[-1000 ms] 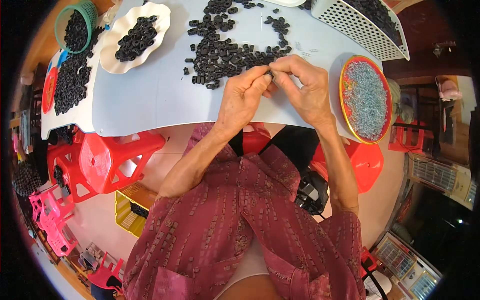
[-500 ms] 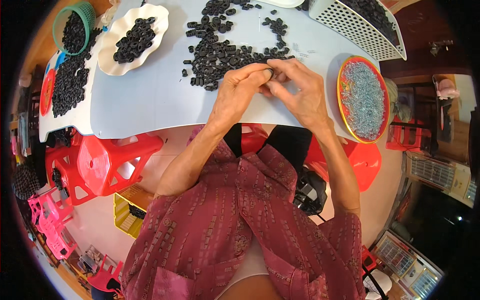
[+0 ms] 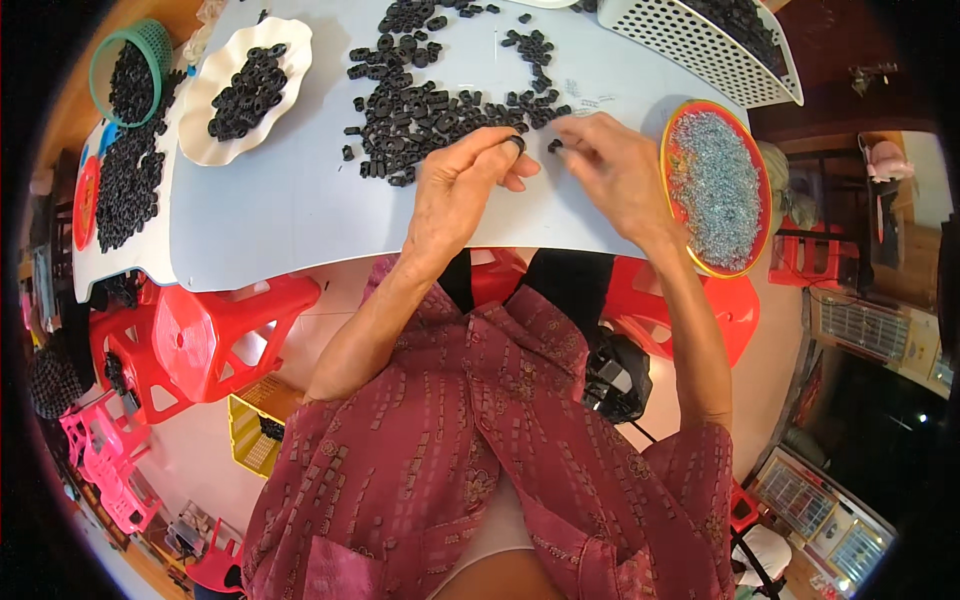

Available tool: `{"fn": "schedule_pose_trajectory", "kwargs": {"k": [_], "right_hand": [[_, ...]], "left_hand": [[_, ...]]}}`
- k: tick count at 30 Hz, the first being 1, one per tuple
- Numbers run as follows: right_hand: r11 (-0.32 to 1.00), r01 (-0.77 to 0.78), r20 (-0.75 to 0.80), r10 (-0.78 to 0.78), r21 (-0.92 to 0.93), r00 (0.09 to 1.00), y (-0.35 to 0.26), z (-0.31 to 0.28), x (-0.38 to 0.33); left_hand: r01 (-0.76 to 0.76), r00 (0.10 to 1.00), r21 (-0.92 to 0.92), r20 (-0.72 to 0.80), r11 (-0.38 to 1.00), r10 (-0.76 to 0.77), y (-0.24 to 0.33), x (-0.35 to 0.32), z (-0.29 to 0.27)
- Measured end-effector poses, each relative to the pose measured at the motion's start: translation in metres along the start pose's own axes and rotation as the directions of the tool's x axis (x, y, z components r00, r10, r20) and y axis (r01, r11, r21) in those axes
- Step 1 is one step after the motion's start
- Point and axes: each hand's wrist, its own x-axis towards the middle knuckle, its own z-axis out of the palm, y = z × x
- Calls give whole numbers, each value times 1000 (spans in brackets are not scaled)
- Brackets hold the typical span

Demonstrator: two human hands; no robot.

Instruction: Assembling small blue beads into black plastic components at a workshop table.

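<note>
A small black ring-like part (image 3: 515,143) is pinched between the thumb and forefinger of my left hand (image 3: 458,185), over the table's near part. To the right, my right hand (image 3: 618,175) hovers with loosely bent fingers, thumb and forefinger apart. At its thumb tip is a small black piece (image 3: 555,146); whether the thumb touches it I cannot tell. Just beyond both hands spreads a loose heap of small black parts (image 3: 405,125). A red, yellow-rimmed tray (image 3: 742,270) full of tiny clear bluish pieces stands right of my right hand.
At the left, a white wavy-edged dish (image 3: 190,140) holds black parts, beside more black parts (image 3: 130,190) and a green basket (image 3: 150,45). A white perforated basket (image 3: 690,50) stands far right. Red stools (image 3: 190,335) and a yellow crate (image 3: 245,440) are below the table.
My hands, together before, have come apart. The right hand has moved away to the right, while the left keeps the black ring-like part. The whole view has shifted slightly.
</note>
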Motion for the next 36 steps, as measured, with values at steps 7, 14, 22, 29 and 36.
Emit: {"fn": "schedule_pose_trajectory", "kwargs": {"k": [7,14,22,29,36], "right_hand": [[991,34,36,-30,-129,999,7,8,3],[905,-129,-16,148,406,989,-9,11,1],[865,-85,43,74,494,996,-12,10,5],[884,-93,20,94,457,995,-16,10,4],[894,-124,68,105,431,992,-16,7,7]], "left_hand": [[-65,998,133,6,989,64,1,-2,3],[-100,994,172,53,980,92,1,-3,0],[-144,987,120,96,982,133,-1,-1,0],[-152,987,174,85,973,139,-3,-2,0],[-140,989,210,77,968,126,-4,-2,-1]]}}
